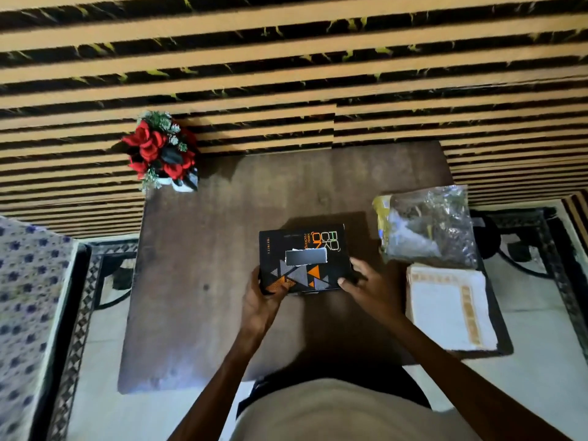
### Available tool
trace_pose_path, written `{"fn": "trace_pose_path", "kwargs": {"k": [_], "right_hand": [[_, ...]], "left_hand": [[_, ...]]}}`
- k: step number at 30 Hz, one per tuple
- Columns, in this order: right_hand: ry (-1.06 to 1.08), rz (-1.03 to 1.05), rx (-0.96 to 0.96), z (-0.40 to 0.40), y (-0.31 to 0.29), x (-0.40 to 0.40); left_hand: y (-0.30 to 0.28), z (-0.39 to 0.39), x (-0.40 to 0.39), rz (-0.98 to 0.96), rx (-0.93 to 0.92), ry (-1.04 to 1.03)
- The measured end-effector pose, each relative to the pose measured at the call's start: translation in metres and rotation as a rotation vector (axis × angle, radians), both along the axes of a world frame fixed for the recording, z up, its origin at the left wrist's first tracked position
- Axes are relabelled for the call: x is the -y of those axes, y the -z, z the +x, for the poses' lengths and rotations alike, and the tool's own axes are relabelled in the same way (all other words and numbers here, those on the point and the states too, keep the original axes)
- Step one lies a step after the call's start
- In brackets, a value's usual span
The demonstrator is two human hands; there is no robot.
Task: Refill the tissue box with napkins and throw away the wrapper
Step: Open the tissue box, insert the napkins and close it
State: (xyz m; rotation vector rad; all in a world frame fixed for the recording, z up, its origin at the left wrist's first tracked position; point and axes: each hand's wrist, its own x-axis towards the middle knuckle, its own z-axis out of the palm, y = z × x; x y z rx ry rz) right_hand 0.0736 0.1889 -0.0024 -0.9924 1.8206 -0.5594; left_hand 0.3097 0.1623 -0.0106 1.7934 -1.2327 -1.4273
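Note:
A black tissue box [304, 249] with orange and grey triangles lies in the middle of the dark wooden table [197, 281], its torn slot facing up. My left hand [265, 291] grips its near left corner. My right hand [362, 281] holds its near right corner. A stack of white napkins [450, 310] with an orange border lies at the table's right edge. Behind the stack lies a crumpled clear plastic wrapper [428, 226] with a yellow end.
A small pot of red artificial roses [160, 152] stands at the table's far left corner against the striped wall. A patterned bed or cushion [28, 300] is at the left. Patterned floor lies around the table.

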Motion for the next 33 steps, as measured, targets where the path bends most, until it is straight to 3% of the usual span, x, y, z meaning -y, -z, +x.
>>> {"fn": "trace_pose_path", "kwargs": {"k": [9, 13, 16, 19, 22, 29, 33], "right_hand": [[0.036, 0.011, 0.013, 0.001, 0.015, -0.046], [0.052, -0.009, -0.050, -0.006, 0.019, -0.037], [0.096, -0.011, -0.047, -0.011, 0.019, -0.025], [0.143, 0.020, 0.015, -0.012, 0.013, -0.016], [0.161, 0.028, 0.040, -0.014, 0.012, -0.013], [0.174, 0.073, 0.099, -0.012, 0.009, -0.005], [0.161, 0.067, 0.038, -0.012, 0.007, -0.004]], "left_hand": [[-0.003, 0.001, -0.054, 0.037, 0.088, 0.017], [-0.007, -0.011, -0.049, -0.260, 0.478, 0.190], [-0.015, -0.036, -0.030, -0.469, 0.619, 0.536], [-0.018, -0.064, -0.011, -0.413, 0.688, 0.856], [-0.012, -0.081, 0.000, -0.332, 0.725, 0.988], [0.002, -0.081, 0.000, -0.334, 0.758, 1.020], [0.003, -0.082, 0.001, -0.341, 0.754, 1.027]]}}
